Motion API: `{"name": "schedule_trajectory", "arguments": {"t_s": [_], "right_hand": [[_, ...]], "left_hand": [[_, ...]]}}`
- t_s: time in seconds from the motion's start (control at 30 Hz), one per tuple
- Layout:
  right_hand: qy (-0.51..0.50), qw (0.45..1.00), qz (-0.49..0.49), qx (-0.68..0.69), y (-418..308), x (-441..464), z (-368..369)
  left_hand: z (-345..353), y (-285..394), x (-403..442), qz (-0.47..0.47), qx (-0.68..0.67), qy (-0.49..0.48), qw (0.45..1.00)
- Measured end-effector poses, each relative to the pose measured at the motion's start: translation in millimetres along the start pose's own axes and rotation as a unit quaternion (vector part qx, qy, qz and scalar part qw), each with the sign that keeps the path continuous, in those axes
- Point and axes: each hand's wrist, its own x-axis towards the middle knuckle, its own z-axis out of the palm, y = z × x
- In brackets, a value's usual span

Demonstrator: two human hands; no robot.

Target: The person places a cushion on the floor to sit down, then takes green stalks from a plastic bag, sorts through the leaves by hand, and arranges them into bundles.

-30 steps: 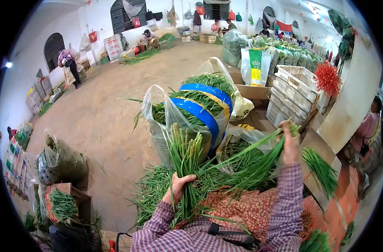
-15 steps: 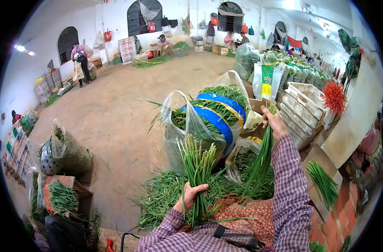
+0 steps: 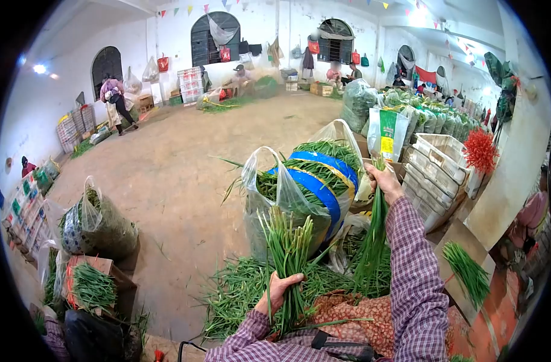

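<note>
Looks like mid-sorting tbh: left hand (image 3: pixel 280 291) wrapped round a thick green-stalk bundle (image 3: pixel 288 244), right hand (image 3: pixel 386 182) pinching a thinner hanging bunch (image 3: pixel 374 238) up and right of that grip, so next move needs snug fingers.

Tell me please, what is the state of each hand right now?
Left hand: closed around a thick bunch of green stalks.
Right hand: closed, holding a thinner bunch that hangs down.

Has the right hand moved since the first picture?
Yes, the right hand moved up and left, from below the white crates to left of them.
</note>
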Motion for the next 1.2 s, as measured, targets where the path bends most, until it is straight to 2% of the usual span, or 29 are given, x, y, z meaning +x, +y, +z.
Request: {"name": "schedule_trajectory", "arguments": {"t_s": [0.13, 0.27, 0.37, 0.4, 0.47, 0.53, 0.57, 0.6, 0.7, 0.73, 0.8, 0.87, 1.0, 1.07, 1.13, 1.2], "right_hand": [[0.044, 0.999, 0.011, 0.025, -4, -9, 1], [-0.002, 1.000, -0.023, 0.008, 1, -58, 0], [0.053, 0.984, 0.004, -0.167, 10, -112, 6], [0.003, 0.989, -0.023, -0.146, 18, -122, 4], [-0.018, 0.993, -0.035, -0.109, 19, -149, 8], [-0.022, 0.993, -0.019, -0.119, 23, -163, 7], [-0.014, 0.992, -0.070, -0.104, 21, -169, 11], [-0.025, 0.992, -0.048, -0.118, 22, -172, 10], [-0.009, 0.989, -0.115, -0.088, 44, -170, 11], [-0.007, 0.990, -0.113, -0.085, 45, -172, 8], [0.021, 0.999, -0.047, -0.017, 48, -177, 2], [0.045, 0.997, -0.060, 0.013, 58, -181, -3], [0.103, 0.993, -0.028, 0.051, 69, -192, -15], [0.096, 0.992, -0.023, 0.075, 82, -191, -23], [0.085, 0.994, -0.007, 0.067, 87, -194, -35], [0.042, 0.997, 0.005, 0.067, 86, -194, -44]], "left_hand": [[5, 5, -3, -0.005, -0.005, -0.030, 1.000], [19, 8, -5, 0.003, 0.002, -0.045, 0.999], [28, 2, 0, -0.005, 0.017, -0.049, 0.999], [29, -3, 2, -0.006, 0.019, -0.048, 0.999], [36, -11, 3, -0.018, 0.024, -0.063, 0.998], [46, -15, 4, -0.028, 0.031, -0.081, 0.996], [52, -17, 2, -0.034, 0.035, -0.074, 0.996], [57, -18, 2, -0.038, 0.039, -0.067, 0.996], [73, -19, -1, -0.055, 0.046, -0.089, 0.993], [79, -18, -3, -0.063, 0.043, -0.094, 0.993], [82, -23, -4, -0.069, 0.049, -0.094, 0.992], [82, -33, 2, -0.089, 0.013, -0.070, 0.993], [85, -49, 8, -0.133, -0.048, -0.106, 0.984], [96, -50, 5, -0.127, -0.061, -0.106, 0.984], [102, -53, 4, -0.128, -0.060, -0.144, 0.979], [106, -55, 3, -0.134, -0.055, -0.131, 0.981]]}}
